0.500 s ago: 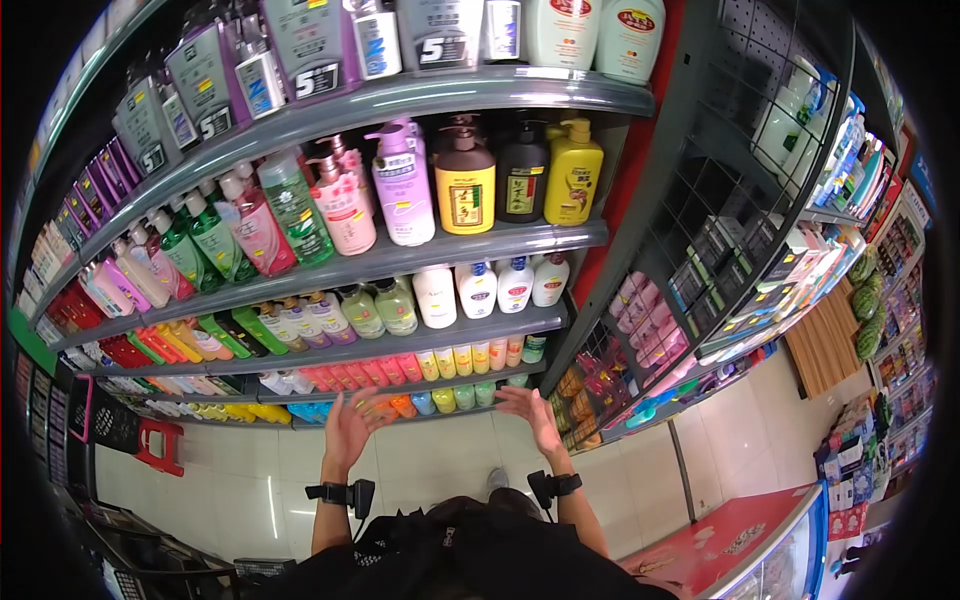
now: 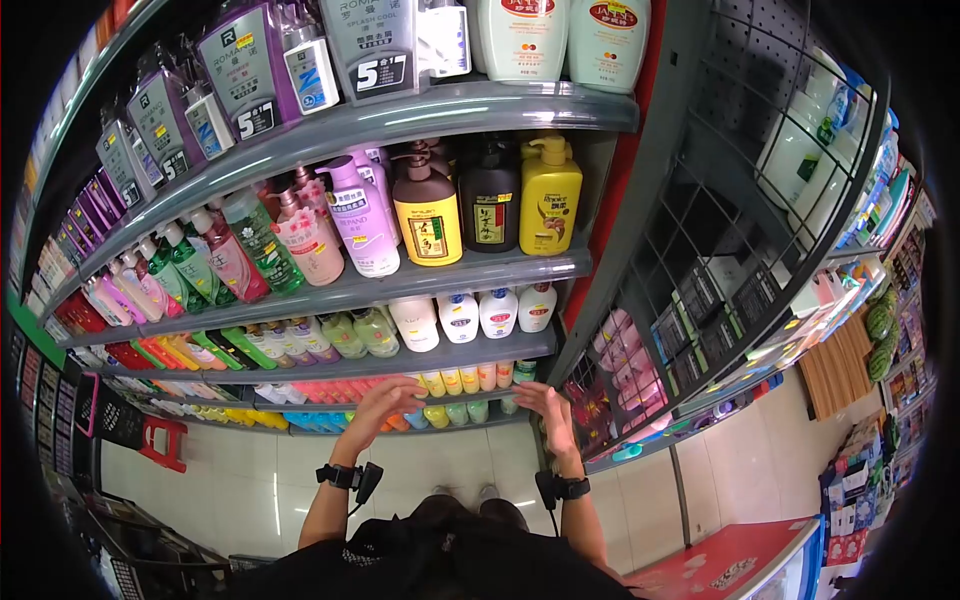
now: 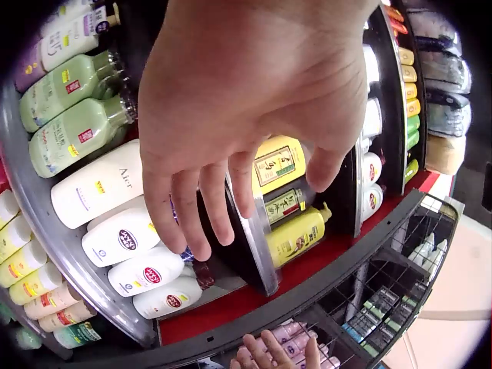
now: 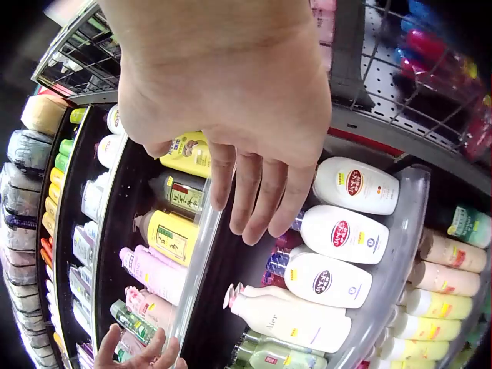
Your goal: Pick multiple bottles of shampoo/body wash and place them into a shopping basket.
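Note:
Both hands are raised before the shelves, palms facing each other, holding nothing. In the head view the left hand (image 2: 382, 408) has loosely bent fingers, in front of the lower rows of tubes. Opposite it the right hand (image 2: 550, 412) is near the shelf's right end, with a space between the two. The left wrist view shows the left hand (image 3: 257, 115) with fingers spread and hanging over white bottles (image 3: 127, 234). In the right wrist view the right hand (image 4: 231, 123) has relaxed fingers beside white bottles (image 4: 342, 234). Neither hand visibly touches a bottle.
Pump bottles, including a yellow one (image 2: 550, 195) and a purple one (image 2: 358, 220), stand on the middle shelf (image 2: 450, 277). Grey packs (image 2: 235, 75) are above. A wire mesh rack (image 2: 720, 200) borders the right side. A red stool (image 2: 163, 443) stands at the left.
The head view has shifted, so the upper shelves look larger and nearer. Both hands remain raised and empty, the left one slightly farther right in view. Two shoes now show below.

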Demonstrator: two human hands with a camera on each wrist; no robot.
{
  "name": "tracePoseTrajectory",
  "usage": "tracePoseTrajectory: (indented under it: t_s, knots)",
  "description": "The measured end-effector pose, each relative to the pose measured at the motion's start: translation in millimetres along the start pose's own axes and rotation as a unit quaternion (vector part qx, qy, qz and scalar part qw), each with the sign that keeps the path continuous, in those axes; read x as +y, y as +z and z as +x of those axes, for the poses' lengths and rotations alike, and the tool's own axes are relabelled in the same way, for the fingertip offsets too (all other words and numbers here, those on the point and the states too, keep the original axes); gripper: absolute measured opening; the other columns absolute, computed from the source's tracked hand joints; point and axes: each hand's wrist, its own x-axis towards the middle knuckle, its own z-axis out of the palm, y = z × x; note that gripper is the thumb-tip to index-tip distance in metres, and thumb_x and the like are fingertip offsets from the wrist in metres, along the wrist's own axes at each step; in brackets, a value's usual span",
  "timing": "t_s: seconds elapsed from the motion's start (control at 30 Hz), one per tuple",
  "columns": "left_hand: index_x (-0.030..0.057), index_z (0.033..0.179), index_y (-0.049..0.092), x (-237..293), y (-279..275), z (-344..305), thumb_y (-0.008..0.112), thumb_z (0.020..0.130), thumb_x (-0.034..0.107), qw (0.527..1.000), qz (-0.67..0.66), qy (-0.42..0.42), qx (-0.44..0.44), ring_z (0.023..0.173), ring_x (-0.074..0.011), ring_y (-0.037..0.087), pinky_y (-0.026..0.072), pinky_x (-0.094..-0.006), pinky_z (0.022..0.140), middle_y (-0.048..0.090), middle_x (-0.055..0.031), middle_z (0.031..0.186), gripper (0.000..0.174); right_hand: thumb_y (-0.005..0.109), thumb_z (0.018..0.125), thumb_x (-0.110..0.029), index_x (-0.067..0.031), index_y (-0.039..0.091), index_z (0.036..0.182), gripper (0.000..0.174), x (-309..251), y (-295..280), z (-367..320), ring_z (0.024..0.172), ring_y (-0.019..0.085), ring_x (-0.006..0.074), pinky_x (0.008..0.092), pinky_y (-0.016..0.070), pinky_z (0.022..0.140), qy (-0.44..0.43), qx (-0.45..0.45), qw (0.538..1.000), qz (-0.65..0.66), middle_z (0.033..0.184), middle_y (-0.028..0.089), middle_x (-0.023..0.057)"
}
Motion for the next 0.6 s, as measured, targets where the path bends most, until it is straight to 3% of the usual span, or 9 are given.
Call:
tracePoseTrajectory:
  t_s: [0.07,0.1,0.17,0.33,0.4,0.47,0.53,0.6]
  knots:
    - [0.0039,0.125,0.051,5,7,14,0.055,0.095,0.025,0.990,0.136,-0.008,0.024,0.103,-0.0174,0.060,0.0473,-0.0323,0.091,0.061,-0.0109,0.120,0.037,0.035,0.100,-0.046,0.0100,0.051,0.121,0.063,-6,-2,7,0.102,0.062,0.0282,0.0387,0.0463,0.093,-0.023,0.001,0.999,-0.025,0.111,0.063,0.0219]
    - [0.0039,0.125,0.051,5,6,23,0.055,0.095,0.025,0.991,0.135,-0.008,0.022,0.103,-0.0174,0.060,0.0473,-0.0323,0.091,0.061,-0.0109,0.120,0.037,0.035,0.100,-0.046,0.0100,0.051,0.121,0.063,-10,-2,13,0.102,0.062,0.0282,0.0387,0.0463,0.093,-0.023,0.003,0.999,-0.026,0.111,0.063,0.0219]
    - [0.0032,0.122,0.053,6,2,43,0.062,0.092,0.021,0.976,0.209,0.050,0.016,0.100,-0.0142,0.061,0.0486,-0.0301,0.089,0.063,-0.0094,0.115,0.036,0.041,0.100,-0.038,0.0093,0.051,0.122,0.053,-19,1,29,0.103,0.062,0.0272,0.0380,0.0463,0.094,-0.049,-0.002,0.998,-0.028,0.111,0.063,0.0216]
    - [0.0031,0.122,0.053,58,30,83,0.066,0.087,0.015,0.934,0.340,0.109,-0.022,0.097,-0.0149,0.062,0.0496,-0.0299,0.084,0.063,-0.0075,0.114,0.039,0.054,0.096,-0.027,0.0048,0.053,0.123,0.041,-52,4,65,0.108,0.060,0.0215,0.0329,0.0445,0.094,-0.082,0.001,0.996,-0.043,0.115,0.063,0.0164]
    - [0.0031,0.121,0.053,78,37,103,0.068,0.086,0.017,0.894,0.396,0.201,-0.053,0.098,-0.0176,0.062,0.0490,-0.0323,0.086,0.063,-0.0081,0.114,0.041,0.057,0.093,-0.018,0.0035,0.053,0.122,0.036,-75,13,88,0.109,0.059,0.0230,0.0333,0.0454,0.093,-0.158,0.065,0.973,-0.152,0.112,0.064,0.0167]
    - [0.0027,0.121,0.053,99,48,119,0.068,0.086,0.019,0.886,0.390,0.240,-0.068,0.099,-0.0219,0.062,0.0488,-0.0339,0.086,0.062,-0.0109,0.114,0.042,0.060,0.090,-0.013,0.0028,0.053,0.121,0.036,-104,22,111,0.110,0.059,0.0251,0.0346,0.0461,0.093,-0.210,0.113,0.951,-0.199,0.112,0.063,0.0174]
    - [0.0022,0.120,0.053,115,60,135,0.068,0.085,0.022,0.878,0.382,0.278,-0.081,0.100,-0.0263,0.061,0.0485,-0.0355,0.086,0.062,-0.0137,0.114,0.043,0.057,0.092,-0.010,0.0049,0.050,0.122,0.035,-137,34,131,0.108,0.058,0.0210,0.0329,0.0454,0.094,-0.288,0.168,0.911,-0.243,0.115,0.060,0.0156]
    - [0.0023,0.122,0.050,131,69,151,0.068,0.084,0.024,0.842,0.425,0.322,-0.080,0.104,-0.0296,0.059,0.0475,-0.0389,0.088,0.059,-0.0167,0.117,0.047,0.060,0.088,-0.010,0.0051,0.048,0.124,0.041,-159,38,158,0.110,0.057,0.0245,0.0348,0.0455,0.093,-0.347,0.199,0.879,-0.261,0.119,0.057,0.0181]
